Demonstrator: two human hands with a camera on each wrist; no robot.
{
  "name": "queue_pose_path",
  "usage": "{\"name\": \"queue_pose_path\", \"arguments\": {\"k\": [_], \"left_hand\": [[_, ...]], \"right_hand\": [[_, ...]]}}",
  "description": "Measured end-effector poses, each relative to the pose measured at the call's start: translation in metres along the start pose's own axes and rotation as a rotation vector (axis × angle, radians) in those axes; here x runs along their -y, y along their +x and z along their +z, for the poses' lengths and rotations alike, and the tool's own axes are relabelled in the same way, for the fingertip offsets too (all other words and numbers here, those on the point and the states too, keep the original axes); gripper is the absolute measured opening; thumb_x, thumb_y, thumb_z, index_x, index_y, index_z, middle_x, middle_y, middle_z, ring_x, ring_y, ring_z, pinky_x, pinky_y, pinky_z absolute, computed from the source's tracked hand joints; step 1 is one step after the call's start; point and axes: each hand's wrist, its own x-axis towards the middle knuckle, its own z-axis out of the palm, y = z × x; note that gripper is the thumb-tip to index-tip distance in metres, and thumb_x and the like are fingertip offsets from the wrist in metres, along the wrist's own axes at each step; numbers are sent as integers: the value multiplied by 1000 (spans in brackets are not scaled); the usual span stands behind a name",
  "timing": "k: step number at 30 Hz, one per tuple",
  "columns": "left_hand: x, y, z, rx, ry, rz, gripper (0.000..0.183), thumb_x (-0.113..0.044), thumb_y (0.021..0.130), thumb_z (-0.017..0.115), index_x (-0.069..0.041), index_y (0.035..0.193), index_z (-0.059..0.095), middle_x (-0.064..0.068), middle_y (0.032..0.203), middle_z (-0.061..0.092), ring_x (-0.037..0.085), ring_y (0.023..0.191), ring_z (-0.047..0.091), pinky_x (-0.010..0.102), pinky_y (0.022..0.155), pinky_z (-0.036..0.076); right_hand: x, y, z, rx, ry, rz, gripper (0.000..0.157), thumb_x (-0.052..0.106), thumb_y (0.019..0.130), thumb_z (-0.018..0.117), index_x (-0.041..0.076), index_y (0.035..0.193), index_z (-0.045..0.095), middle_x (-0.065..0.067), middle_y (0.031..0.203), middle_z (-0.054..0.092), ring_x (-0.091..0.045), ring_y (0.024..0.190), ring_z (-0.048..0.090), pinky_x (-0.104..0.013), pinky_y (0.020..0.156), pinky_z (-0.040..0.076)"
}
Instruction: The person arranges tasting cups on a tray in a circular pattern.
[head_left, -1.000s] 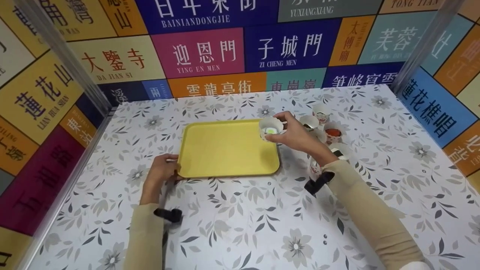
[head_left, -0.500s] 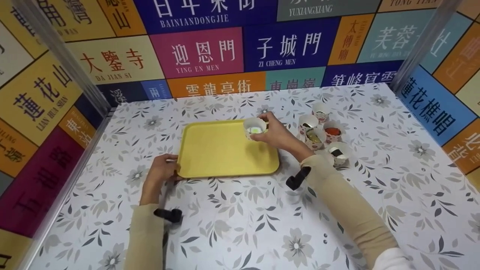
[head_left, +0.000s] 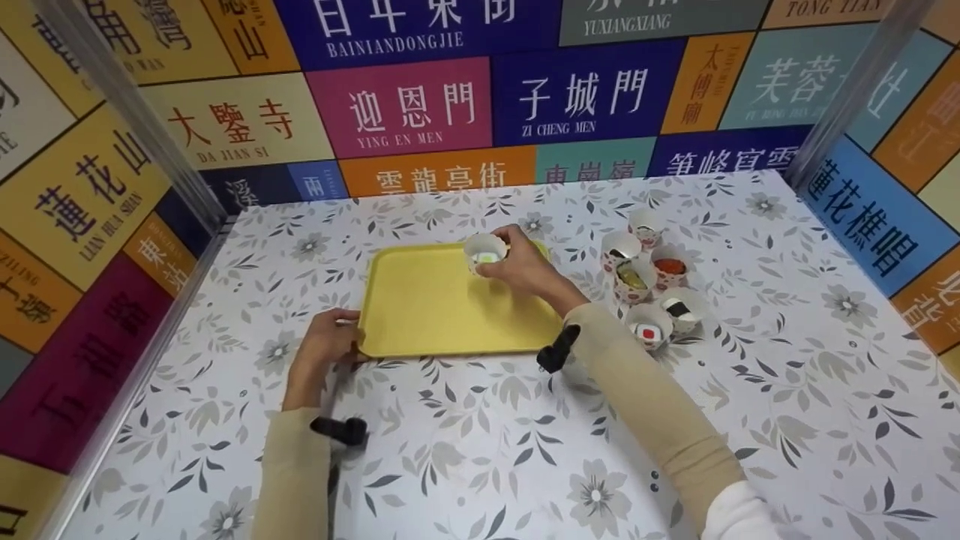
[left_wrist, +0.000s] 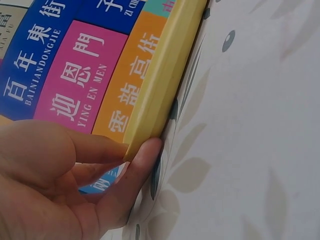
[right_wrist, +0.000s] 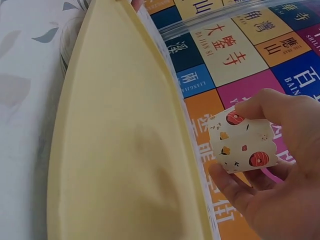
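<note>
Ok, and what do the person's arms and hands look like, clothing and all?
The left sleeve and right sleeve are long, plain and beige; white fabric shows at the right one's upper end. Each wrist has a small black fitting: left fitting, right fitting. The left hand and right hand are ungloved.

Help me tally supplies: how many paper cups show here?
7: one cup in the right hand, six others right of the yellow tray; the right sleeve may hide more.

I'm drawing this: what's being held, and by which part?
The right grip holds a patterned cup by its sides; the left grip pinches the yellow tray at its near left corner.
</note>
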Motion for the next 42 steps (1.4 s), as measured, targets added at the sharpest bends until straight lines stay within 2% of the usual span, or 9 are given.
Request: {"name": "queue_pose_path", "arguments": {"k": [8, 13, 18, 23, 27, 32, 35, 42], "left_hand": [[3, 0, 0, 2, 19, 2, 49, -3, 92, 53, 6, 140, 50, 26, 128, 59, 16, 80, 65, 24, 63, 58], [2, 0, 2, 11, 5, 18, 49, -2, 91, 53, 6, 139, 50, 25, 124, 60, 15, 78, 65, 24, 63, 59], [2, -2, 3, 19, 27, 21, 46, -3, 94, 52, 6, 139, 51, 28, 128, 60, 19, 85, 66, 25, 65, 59], [1, -1, 1, 25, 29, 2, 46, -5, 97, 50, 5, 142, 48, 31, 135, 56, 21, 87, 68, 26, 66, 60], [1, 0, 0, 25, -5, 6, 47, -3, 95, 50, 5, 142, 48, 31, 132, 57, 15, 76, 67, 26, 64, 61], [0, 1, 0, 34, -57, 19, 48, -1, 94, 50, 6, 141, 48, 30, 128, 58, 15, 75, 66, 28, 65, 62], [-1, 1, 0, 32, -45, 20, 48, -1, 94, 50, 6, 141, 48, 30, 129, 58, 16, 77, 66, 28, 65, 62], [3, 1, 0, 20, -6, 27, 47, -1, 94, 50, 6, 140, 49, 30, 130, 58, 16, 78, 66, 25, 64, 60]], "right_hand": [[-2, 17, 17, -33, 19, 31, 64, 29, 87, 75, 11, 138, 42, -10, 137, 53, -23, 116, 55, -38, 103, 48], [-7, 26, 22, -45, 18, 51, 67, 31, 88, 74, 11, 142, 40, -11, 146, 48, -23, 121, 53, -38, 107, 46], [-13, 31, 26, -37, 28, 68, 67, 30, 89, 73, 10, 143, 39, -11, 145, 48, -23, 119, 54, -38, 104, 48], [-13, 36, 30, -39, 42, 45, 67, 26, 89, 71, 7, 144, 38, -14, 138, 52, -25, 114, 55, -38, 99, 50], [-13, 41, 33, -51, 36, 33, 68, 25, 90, 72, 7, 146, 38, -14, 143, 50, -25, 118, 55, -39, 103, 49], [-13, 44, 38, -71, 46, -11, 64, 21, 90, 74, 5, 143, 42, -15, 140, 51, -27, 120, 55, -41, 103, 50], [-11, 45, 41, -80, 53, -35, 62, 19, 89, 75, 4, 140, 44, -15, 135, 52, -27, 119, 55, -41, 102, 50], [-11, 49, 52, -79, 50, -37, 67, 16, 91, 72, 2, 148, 39, -17, 139, 48, -28, 117, 55, -41, 100, 51]]}}
